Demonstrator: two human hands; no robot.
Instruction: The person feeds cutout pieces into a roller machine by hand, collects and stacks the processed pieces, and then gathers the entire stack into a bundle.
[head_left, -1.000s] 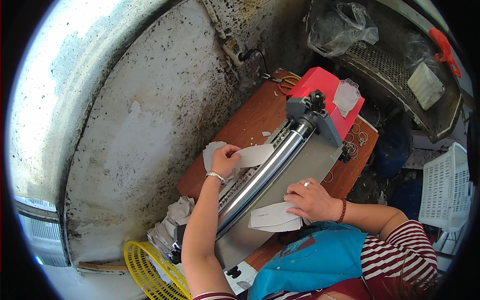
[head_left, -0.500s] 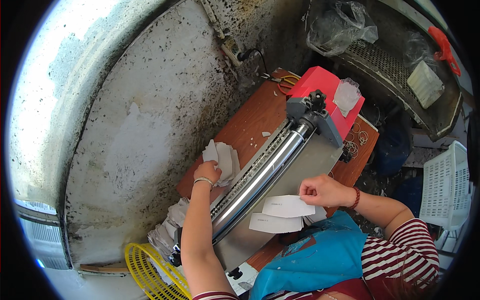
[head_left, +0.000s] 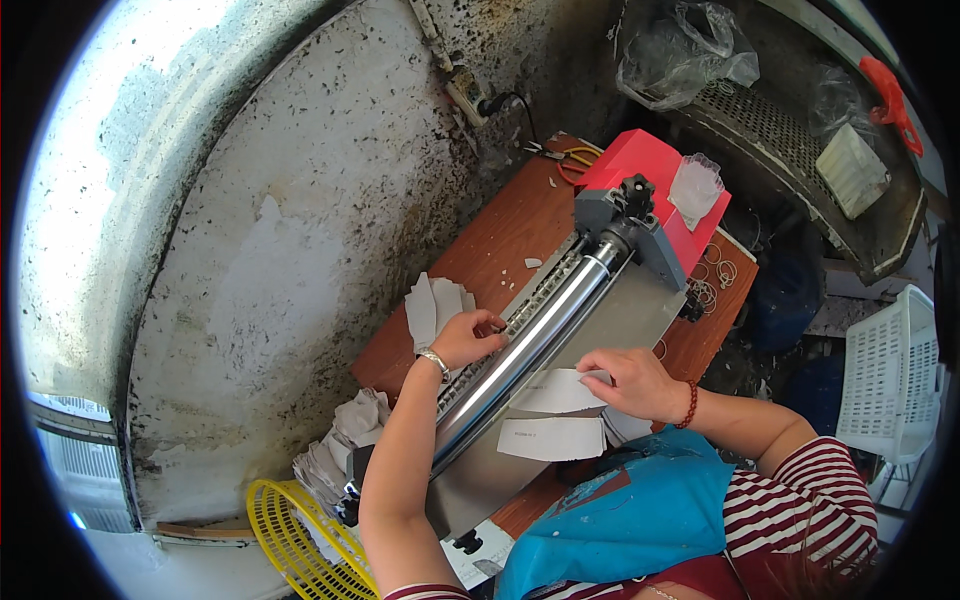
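Note:
A roller machine with a long shiny metal roller (head_left: 555, 325) and a flat metal feed plate (head_left: 640, 310) stretches diagonally in front of me. My right hand (head_left: 640, 385) pinches the near end of a white paper-like piece (head_left: 556, 393), whose other end lies at the roller. Just below it, a second white piece (head_left: 550, 438) lies on a small pile at the plate's near edge. My left hand (head_left: 468, 338) is over the roller's far side, fingers apart and bent, with nothing visible in them. Beside its wrist are stacked white pieces (head_left: 430, 302) on the brown tabletop.
The machine's red housing (head_left: 640, 160) carries a crumpled clear plastic piece (head_left: 695, 188). Orange-handled pliers (head_left: 573, 160) and rubber bands (head_left: 703, 295) lie on the table. A yellow basket (head_left: 300, 540), white pieces in a heap (head_left: 345, 440) and a white crate (head_left: 890, 375) stand around it.
My left hand has moved right from the stacked pieces to the roller. My right hand has shifted slightly left and forward, bringing its white piece up to the roller.

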